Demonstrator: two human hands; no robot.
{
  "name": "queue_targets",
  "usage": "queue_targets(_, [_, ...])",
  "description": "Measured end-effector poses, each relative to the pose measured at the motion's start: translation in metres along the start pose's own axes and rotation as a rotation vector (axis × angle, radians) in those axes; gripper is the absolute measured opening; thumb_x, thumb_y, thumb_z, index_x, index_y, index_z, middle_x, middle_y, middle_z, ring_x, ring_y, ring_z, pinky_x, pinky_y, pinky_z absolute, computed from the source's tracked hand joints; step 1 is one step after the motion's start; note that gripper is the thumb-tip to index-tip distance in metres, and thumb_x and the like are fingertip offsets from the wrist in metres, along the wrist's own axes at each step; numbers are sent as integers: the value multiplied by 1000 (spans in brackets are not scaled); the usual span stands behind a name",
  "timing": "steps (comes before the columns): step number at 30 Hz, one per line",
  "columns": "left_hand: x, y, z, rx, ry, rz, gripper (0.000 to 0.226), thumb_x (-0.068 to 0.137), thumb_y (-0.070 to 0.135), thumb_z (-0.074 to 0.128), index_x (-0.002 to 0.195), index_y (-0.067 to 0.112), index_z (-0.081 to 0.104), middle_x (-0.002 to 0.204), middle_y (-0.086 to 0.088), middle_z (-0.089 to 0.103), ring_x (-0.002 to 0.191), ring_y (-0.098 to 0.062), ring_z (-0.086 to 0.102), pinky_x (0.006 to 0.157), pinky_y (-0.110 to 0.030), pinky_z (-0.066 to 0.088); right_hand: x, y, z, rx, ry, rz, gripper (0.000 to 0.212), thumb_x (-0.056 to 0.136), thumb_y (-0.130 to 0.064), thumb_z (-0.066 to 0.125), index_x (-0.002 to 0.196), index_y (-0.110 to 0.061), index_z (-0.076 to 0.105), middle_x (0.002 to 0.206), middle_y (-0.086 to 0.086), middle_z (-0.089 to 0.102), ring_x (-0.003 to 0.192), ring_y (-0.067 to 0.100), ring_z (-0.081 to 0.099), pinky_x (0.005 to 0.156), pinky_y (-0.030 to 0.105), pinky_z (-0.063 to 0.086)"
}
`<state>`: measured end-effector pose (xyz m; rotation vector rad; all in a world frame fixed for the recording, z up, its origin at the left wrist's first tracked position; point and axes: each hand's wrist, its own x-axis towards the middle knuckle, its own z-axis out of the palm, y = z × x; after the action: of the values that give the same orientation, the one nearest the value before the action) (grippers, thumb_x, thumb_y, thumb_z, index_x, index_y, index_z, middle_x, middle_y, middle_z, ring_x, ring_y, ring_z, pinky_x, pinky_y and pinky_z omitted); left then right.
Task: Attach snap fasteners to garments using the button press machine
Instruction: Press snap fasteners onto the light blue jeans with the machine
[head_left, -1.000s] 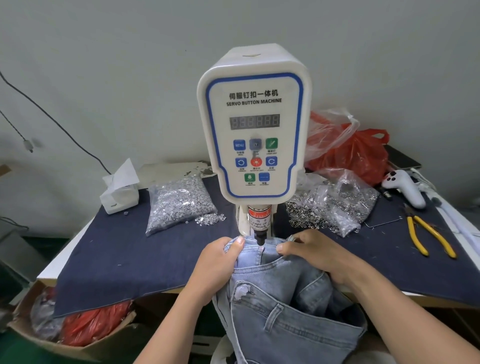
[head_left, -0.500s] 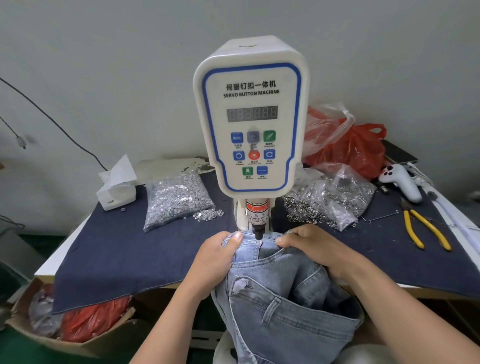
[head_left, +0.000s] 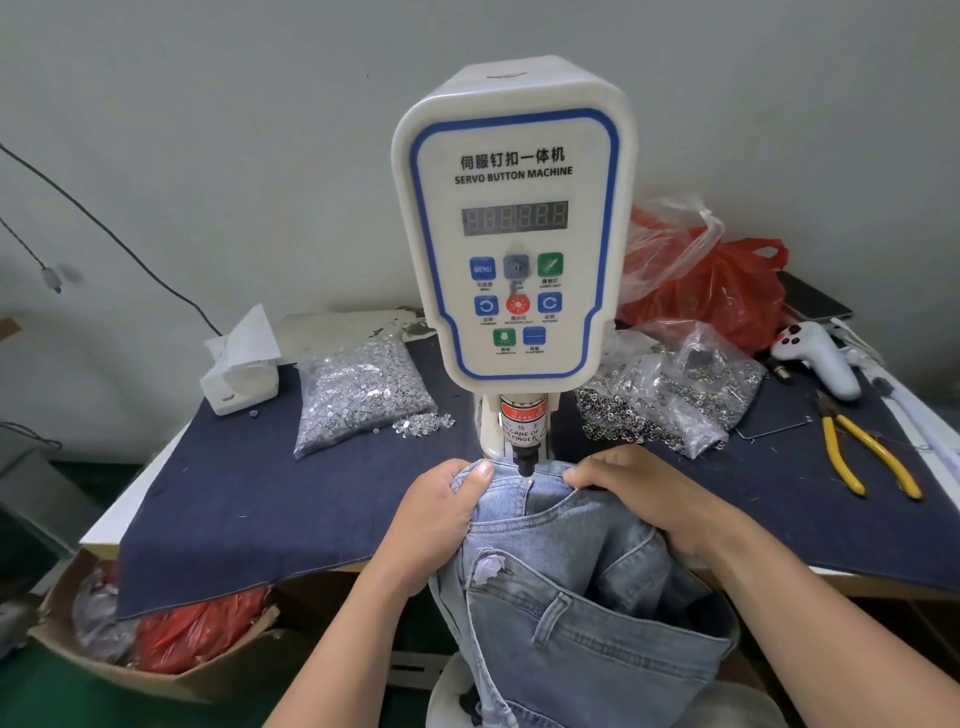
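Both hands: left hand (head_left: 441, 514), right hand (head_left: 639, 493) pinch jeans (head_left: 561, 525) | die under punch (head_left: 525, 462) hidden

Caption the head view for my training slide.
Both hands hold jeans waistband under the button machine's punch.

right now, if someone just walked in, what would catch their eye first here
The tall white servo button machine dominates the centre, its black punch tip right over the waistband of pale blue jeans. The left hand and right hand grip that waistband on either side of the punch. Clear bags of silver fasteners lie on the dark blue cloth, with yellow-handled pliers far right.
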<state>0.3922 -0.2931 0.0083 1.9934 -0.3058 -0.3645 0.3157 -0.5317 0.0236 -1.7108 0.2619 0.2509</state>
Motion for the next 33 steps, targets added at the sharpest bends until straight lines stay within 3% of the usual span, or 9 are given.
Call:
queue_targets(10, [1,-2,0,-13,-8,-4,35,107,50,54,101,25,77,100,2,79,100,-21,74,97,-52,57,-2,-1,1,-7,-9,-15,45,77,-48,71,93,-6,75,96,15,79,80,20,73,75,32,52])
queue_targets(15, [3,-7,0,-9,-3,11,35,106,50,55,98,24,76,95,5,79,93,-15,74,92,-46,57,-3,-1,2,17,-5,-38,24,79,-44,72,67,-24,66,73,2,67,68,12,61,68,29,45])
queue_targets(20, [3,-6,1,-40,-14,14,34,105,52,57,93,26,75,90,9,78,84,-8,72,84,-39,57,-4,-1,2,44,-11,-28,33,77,-44,73,81,-12,75,87,13,77,74,18,69,67,28,51])
queue_targets(23, [-1,-4,1,-47,-18,16,35,105,52,57,90,26,75,87,10,77,80,-6,71,83,-38,56,-5,0,3,41,-14,-14,36,78,-51,74,78,-15,73,86,14,77,73,19,70,66,28,52])
queue_targets(25, [-3,-3,0,-63,-30,11,37,104,54,56,94,25,76,91,7,79,88,-13,74,87,-42,58,-3,1,3,25,-2,3,51,77,-55,74,84,-5,70,94,20,77,76,23,69,70,32,51])
queue_targets(27, [-4,-2,-2,-94,-56,6,40,102,58,56,98,23,77,97,1,80,96,-22,76,92,-47,58,-2,1,4,27,3,9,46,77,-55,75,80,-10,66,86,19,73,74,23,64,70,34,48])
queue_targets(29, [-5,-1,-5,-126,-88,4,40,98,61,58,100,26,78,100,2,81,98,-21,77,94,-46,59,-3,1,3,30,2,5,38,76,-53,76,76,-18,61,77,12,64,70,20,57,68,33,44])
queue_targets(33, [-9,0,-11,-202,-137,-13,28,92,56,67,100,32,78,107,2,81,103,-18,77,98,-45,59,-10,-1,8,55,-43,-55,38,80,-47,74,75,-14,55,77,10,52,75,21,45,71,37,35])
